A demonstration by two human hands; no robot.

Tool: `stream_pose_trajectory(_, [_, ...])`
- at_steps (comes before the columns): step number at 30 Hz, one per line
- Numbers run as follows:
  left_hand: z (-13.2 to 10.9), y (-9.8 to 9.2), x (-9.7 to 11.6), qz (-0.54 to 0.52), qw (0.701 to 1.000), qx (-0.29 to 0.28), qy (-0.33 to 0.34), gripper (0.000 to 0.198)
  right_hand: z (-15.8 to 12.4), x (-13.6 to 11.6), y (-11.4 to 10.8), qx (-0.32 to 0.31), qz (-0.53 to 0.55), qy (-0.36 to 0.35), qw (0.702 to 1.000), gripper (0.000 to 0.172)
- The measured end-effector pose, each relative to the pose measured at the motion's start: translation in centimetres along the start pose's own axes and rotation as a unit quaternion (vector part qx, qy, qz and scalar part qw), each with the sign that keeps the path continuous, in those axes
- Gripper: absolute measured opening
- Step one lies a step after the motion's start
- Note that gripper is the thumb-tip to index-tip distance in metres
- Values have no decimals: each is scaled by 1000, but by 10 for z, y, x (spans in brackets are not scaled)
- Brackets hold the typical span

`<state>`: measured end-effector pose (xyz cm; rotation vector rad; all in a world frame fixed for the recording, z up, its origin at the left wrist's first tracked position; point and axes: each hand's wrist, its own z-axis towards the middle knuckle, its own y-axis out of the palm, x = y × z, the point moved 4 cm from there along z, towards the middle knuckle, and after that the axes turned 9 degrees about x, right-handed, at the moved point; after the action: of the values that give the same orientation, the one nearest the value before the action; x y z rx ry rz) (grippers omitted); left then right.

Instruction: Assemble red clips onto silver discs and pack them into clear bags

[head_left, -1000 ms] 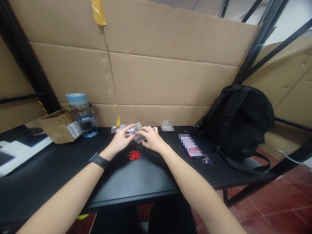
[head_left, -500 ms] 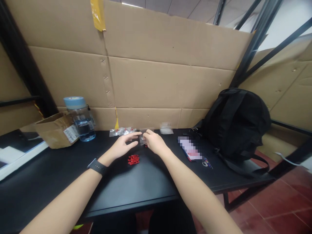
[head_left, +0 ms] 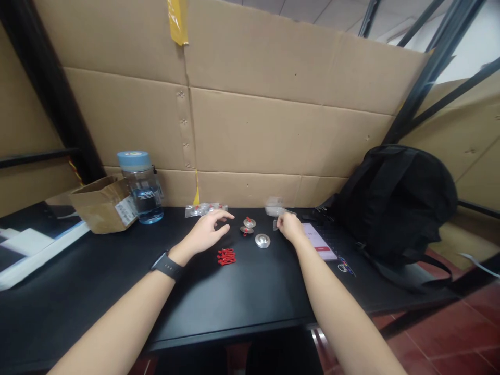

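Fingers apart and with nothing in it, my left hand (head_left: 206, 233) hovers over the black table, left of the metal discs. Pinched in my right hand (head_left: 289, 226) is a small clear plastic bag (head_left: 275, 224), partly hidden by the fingers. Between the hands lie two small domed metal discs (head_left: 250, 223) with red cord, one close in front of the other. A third shiny metal disc (head_left: 262, 240) rests nearer to me. In front of my left hand is a little bunch of red cords (head_left: 227, 256).
Clear packets (head_left: 203, 209) and more clear plastic (head_left: 273, 204) lie along the cardboard wall (head_left: 250, 130). On the left stand a water bottle (head_left: 146, 195) and a cardboard box (head_left: 103, 208). A phone (head_left: 320, 242), a keyring (head_left: 344, 266) and a black backpack (head_left: 402, 208) are on the right.
My right hand has moved right with the plastic bag, away from my left hand. Three metal discs now show on the table between the hands. The view has shifted slightly left.
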<state>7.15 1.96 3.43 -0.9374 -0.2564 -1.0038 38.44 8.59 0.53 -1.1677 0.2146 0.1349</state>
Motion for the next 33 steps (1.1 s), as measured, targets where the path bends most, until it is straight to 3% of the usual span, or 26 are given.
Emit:
stream_pose_trajectory(7, [-2, 2, 10, 12, 999, -21, 32, 27, 6, -1, 11, 61, -9, -9, 998, 22])
stream_pose_trajectory(14, [-2, 4, 13, 7, 998, -18, 59, 28, 16, -8, 2, 123, -23, -3, 992, 22])
stream_pose_trajectory(23, [-3, 2, 16, 20, 997, -28, 68, 28, 5, -1, 16, 21, -5, -31, 999, 16])
stream_pose_trajectory(33, [-2, 6, 11, 8, 997, -24, 69, 23, 24, -1, 14, 138, -36, -25, 989, 27])
